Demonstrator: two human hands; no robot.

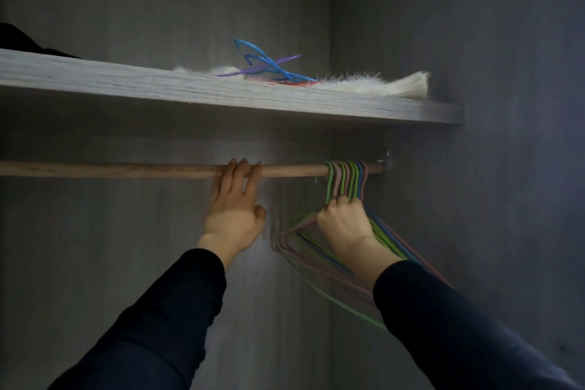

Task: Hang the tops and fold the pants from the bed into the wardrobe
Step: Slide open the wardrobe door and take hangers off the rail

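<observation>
right hand (343, 225) gripping hangers (346, 175), left hand (234, 215), rail (126, 169)

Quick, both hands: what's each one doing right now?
Left hand: open, straight fingers resting on the rod.
Right hand: closed around the bunch of hangers.

Wears a dark top with long sleeves, navy verging on black in the dim light. Left sleeve (164, 320) of plain matte cloth, softly creased along the forearm, ending in a rounded, unmarked cuff at the wrist. Right sleeve (443, 320) of the same cloth, smoother, tinged bluer toward its lower edge. Bare beyond both cuffs: left hand (232, 215), right hand (343, 225).
</observation>
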